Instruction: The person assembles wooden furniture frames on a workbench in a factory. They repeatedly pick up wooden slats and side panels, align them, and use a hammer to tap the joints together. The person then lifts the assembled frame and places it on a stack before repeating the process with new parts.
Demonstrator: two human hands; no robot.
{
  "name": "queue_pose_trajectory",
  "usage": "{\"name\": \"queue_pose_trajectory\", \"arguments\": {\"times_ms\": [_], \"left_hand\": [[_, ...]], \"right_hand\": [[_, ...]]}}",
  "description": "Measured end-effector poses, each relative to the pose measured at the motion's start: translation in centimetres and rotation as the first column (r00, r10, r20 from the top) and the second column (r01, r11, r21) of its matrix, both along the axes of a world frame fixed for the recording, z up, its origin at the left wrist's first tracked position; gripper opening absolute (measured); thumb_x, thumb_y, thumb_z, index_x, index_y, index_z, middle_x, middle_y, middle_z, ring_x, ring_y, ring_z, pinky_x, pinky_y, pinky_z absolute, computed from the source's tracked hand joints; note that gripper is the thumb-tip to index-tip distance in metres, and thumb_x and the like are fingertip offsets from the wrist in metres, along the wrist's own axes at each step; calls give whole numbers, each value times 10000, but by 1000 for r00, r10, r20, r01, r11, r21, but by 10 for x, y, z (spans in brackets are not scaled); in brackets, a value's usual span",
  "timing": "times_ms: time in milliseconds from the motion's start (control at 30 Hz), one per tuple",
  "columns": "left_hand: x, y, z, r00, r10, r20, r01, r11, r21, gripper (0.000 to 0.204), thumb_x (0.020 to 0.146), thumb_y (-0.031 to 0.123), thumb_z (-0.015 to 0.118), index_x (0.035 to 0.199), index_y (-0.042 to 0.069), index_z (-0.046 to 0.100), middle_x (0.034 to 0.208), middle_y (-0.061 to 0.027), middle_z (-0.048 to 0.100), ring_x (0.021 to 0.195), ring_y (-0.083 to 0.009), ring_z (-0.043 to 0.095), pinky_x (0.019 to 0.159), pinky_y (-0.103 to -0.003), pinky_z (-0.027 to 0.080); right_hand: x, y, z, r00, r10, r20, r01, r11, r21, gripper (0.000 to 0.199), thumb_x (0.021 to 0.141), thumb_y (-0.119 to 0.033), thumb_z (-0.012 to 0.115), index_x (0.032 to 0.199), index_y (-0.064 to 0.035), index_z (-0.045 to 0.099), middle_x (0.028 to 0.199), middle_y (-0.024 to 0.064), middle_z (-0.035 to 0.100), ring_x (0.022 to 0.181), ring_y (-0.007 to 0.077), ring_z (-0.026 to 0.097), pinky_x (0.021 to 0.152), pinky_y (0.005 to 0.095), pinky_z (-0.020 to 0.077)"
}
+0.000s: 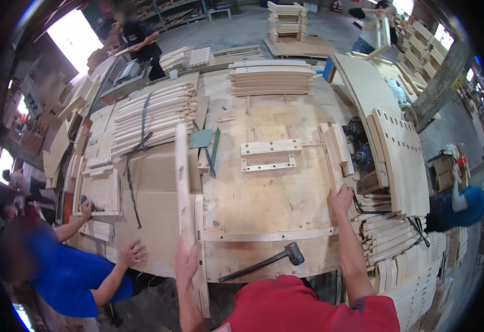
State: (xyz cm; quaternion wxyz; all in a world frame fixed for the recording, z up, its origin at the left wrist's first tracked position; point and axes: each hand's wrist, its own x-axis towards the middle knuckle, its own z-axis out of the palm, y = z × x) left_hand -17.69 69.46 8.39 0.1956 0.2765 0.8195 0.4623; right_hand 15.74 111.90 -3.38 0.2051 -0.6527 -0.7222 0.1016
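I have a long curved wooden slat (182, 182) clasped near its lower end in my left hand (185, 264), standing up and slightly blurred, its top reaching far over the plywood workbench (264, 193) just left of centre. Just to its right a second, similar curved piece (200, 243) lies at the near edge of the bench, touching the thin curved strip (264, 236) that runs across the near side. My right hand (341, 198) is flat and released, fingers spread on the bench by the stack of pale parts at the right edge. A hammer (264, 262) lies near me, between my arms, its head pointing right. In my judgement, doing this well means keeping the grip low and firm so the slat's far end does not swing into the small drilled rails (270, 155) at mid-bench, and bracing with the right palm. On the left, a co-worker in blue (65, 271) rests both hands on cardboard, near enough that I should mind the slat's sweep.
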Motion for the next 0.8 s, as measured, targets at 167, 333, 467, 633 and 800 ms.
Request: {"name": "queue_pose_trajectory", "arguments": {"times_ms": [167, 333, 467, 633, 800], "left_hand": [[-46, 142, -52, 960, -208, -188, 191, 976, -104, 692, 946, 219, 622, 1568, 54, 366, 1305, -268, 622, 1241, -394, 599, 1068, -422, 451], [-50, 217, -83, 938, -122, -324, -22, 914, -406, 710, 934, 275, 637, 1588, 177, 378, 1256, -299, 573, 1143, -455, 600, 988, -490, 485], [-33, 217, -88, 948, -112, -297, -52, 868, -494, 698, 924, 271, 647, 1578, 228, 408, 1190, -288, 524, 1069, -462, 597, 923, -523, 495], [-52, 196, -89, 883, -111, -456, -130, 876, -464, 685, 911, 253, 657, 1561, 226, 443, 1147, -264, 518, 1018, -442, 597, 889, -519, 500], [-43, 177, -84, 898, -119, -424, -97, 886, -454, 665, 909, 247, 657, 1546, 219, 470, 1137, -271, 531, 1010, -442, 583, 877, -530, 491]], "right_hand": [[-6, -8, 12, 998, 62, 7, -60, 986, -155, 512, 821, -370, 705, 1122, 29, 592, 1141, 275, 603, 1083, 449, 591, 927, 526, 487], [-3, -5, 12, 998, -10, 70, 14, 999, -46, 507, 812, -388, 713, 1109, 6, 599, 1133, 249, 621, 1089, 419, 608, 919, 514, 500], [6, -2, 17, 999, 21, 51, -14, 990, -141, 521, 813, -384, 713, 1150, -5, 591, 1154, 238, 614, 1088, 420, 607, 914, 512, 503], [-4, -18, 15, 1000, 27, 2, -27, 994, -103, 546, 828, -369, 709, 1226, -23, 569, 1139, 220, 612, 1077, 416, 608, 897, 528, 507], [-4, -20, 16, 1000, -16, 11, 17, 992, -123, 548, 837, -370, 708, 1254, -39, 572, 1174, 202, 605, 1105, 404, 598, 916, 510, 510]]}}
